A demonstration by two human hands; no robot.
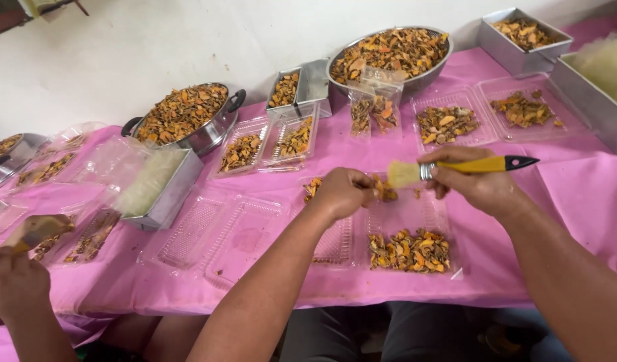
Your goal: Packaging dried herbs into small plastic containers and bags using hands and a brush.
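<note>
My left hand (342, 193) pinches an orange-brown dried slice (385, 190) over a clear plastic clamshell tray (415, 216). A small brush with a yellow handle and black tip (470, 165) is gripped in my right hand (479, 182), its pale bristles touching the slice. The tray's near compartment holds a heap of dried slices (409, 251). Both hands hover above the pink table cover (576, 194).
An open clamshell (218, 236) with nothing in it lies left of my tray. Metal bowls (392, 55) (188, 115) and square tins (523, 33) of dried slices line the back. Another person's hand (17, 281) with a brush works at the far left, beside a tin of bags (157, 188).
</note>
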